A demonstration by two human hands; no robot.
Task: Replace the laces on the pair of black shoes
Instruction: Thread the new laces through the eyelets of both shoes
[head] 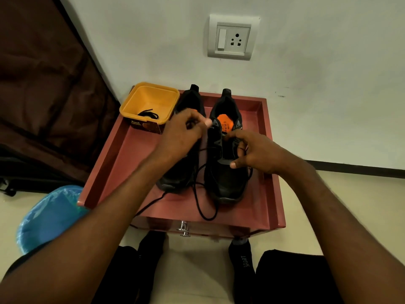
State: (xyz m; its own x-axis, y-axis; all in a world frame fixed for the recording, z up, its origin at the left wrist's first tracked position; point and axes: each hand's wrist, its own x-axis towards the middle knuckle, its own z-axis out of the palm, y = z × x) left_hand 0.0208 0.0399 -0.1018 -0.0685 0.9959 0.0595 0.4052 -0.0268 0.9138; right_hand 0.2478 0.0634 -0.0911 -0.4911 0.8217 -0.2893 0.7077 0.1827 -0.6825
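both hands pinch a thin black lace [202, 200] over the right-side black mesh shoe with an orange insole [225, 172]: left hand [183, 133], right hand [255, 153].

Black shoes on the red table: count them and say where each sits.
2. One black shoe stands left of centre on the red table, partly behind the left hand. The other stands right beside it, under the right hand.
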